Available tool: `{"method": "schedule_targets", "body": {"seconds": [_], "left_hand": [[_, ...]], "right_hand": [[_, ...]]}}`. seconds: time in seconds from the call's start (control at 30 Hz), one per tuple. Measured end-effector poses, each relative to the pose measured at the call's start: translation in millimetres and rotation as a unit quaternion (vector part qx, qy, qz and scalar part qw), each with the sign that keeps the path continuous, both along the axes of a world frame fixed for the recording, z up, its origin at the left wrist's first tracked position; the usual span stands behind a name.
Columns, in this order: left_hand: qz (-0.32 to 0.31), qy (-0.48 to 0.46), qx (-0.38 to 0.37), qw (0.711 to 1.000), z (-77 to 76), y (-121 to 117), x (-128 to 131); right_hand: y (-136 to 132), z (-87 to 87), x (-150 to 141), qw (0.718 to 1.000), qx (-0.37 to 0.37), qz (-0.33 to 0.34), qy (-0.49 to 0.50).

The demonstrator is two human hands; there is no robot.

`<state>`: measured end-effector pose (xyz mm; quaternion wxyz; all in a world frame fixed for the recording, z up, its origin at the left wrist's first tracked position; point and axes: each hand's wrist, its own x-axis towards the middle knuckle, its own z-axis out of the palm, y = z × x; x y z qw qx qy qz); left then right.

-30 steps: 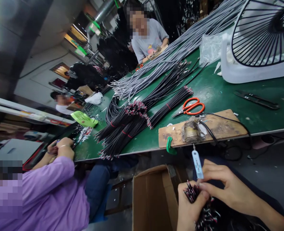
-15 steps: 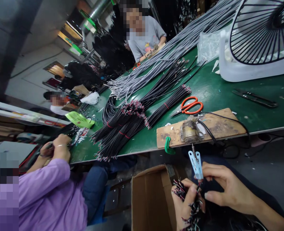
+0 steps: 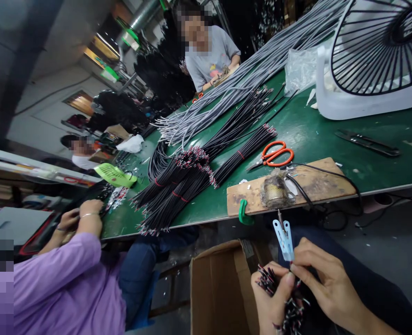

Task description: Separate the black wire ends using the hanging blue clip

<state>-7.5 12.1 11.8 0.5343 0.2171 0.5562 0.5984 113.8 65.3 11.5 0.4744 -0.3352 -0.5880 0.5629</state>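
Note:
Low in the view, below the table edge, my left hand [image 3: 273, 300] is wrapped round a bundle of black wires [image 3: 291, 307] with red and white stripped tips. My right hand [image 3: 320, 284] pinches at the wire tips right beside it, fingers closed. A light-blue clip tool [image 3: 285, 239] with a metal tip sticks up just above both hands, and which hand holds it is unclear. Above it, a brown wooden board [image 3: 317, 184] lies on the green table [image 3: 331, 130] with a solder-stained stand [image 3: 275, 190] and a black cord.
Orange-handled scissors [image 3: 275, 153], black wire bundles [image 3: 192, 177], grey cables [image 3: 240, 83], a white fan [image 3: 376, 56] and black pliers [image 3: 366, 142] lie on the table. An open cardboard box [image 3: 219, 284] stands left of my hands. A person in purple [image 3: 69, 279] works at left; others sit farther back.
My right hand has moved down and left onto the wire tips, closing the gap to my left hand. The blue clip tool stays just above them. The view shifted slightly.

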Motion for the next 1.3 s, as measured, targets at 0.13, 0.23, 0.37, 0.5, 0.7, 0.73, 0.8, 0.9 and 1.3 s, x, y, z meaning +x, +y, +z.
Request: {"method": "schedule_targets", "body": {"seconds": [0.13, 0.23, 0.37, 0.5, 0.7, 0.73, 0.8, 0.9, 1.3], "left_hand": [[-0.026, -0.137, 0.015, 0.990, 3.5, -0.5, 3.5], [-0.035, -0.166, 0.000, 0.985, 4.6, 0.5, 1.9], [-0.043, -0.182, 0.003, 0.982, 4.4, 2.0, -2.9], [-0.042, -0.181, 0.023, 0.982, -3.9, -0.1, -4.8], [-0.062, -0.181, 0.078, 0.978, -20.1, -0.7, -10.3], [-0.072, -0.192, 0.076, 0.976, -20.3, 0.1, -12.5], [-0.089, -0.217, 0.060, 0.970, -18.3, 1.9, -17.1], [-0.096, -0.232, 0.041, 0.967, -12.3, 3.8, -20.9], [-0.104, -0.222, 0.031, 0.969, -10.9, 3.1, -23.2]], "right_hand": [[-3.4, -6.0, -5.1, 0.979, -0.150, 0.090, 0.102], [-0.8, -10.6, -6.8, 0.943, -0.250, 0.150, 0.163], [8.1, -9.9, -1.1, 0.975, -0.196, 0.035, 0.097], [10.6, -1.5, 3.4, 0.998, -0.059, 0.015, -0.002], [7.6, 5.4, 2.1, 0.991, 0.120, -0.014, -0.052], [8.1, 5.0, 3.0, 0.991, 0.122, -0.018, -0.054], [9.8, 3.5, 5.2, 0.994, 0.097, -0.018, -0.055], [12.7, 2.3, 5.6, 0.999, 0.017, 0.007, -0.049], [16.8, 7.3, -3.5, 0.997, 0.012, 0.040, -0.065]]}}
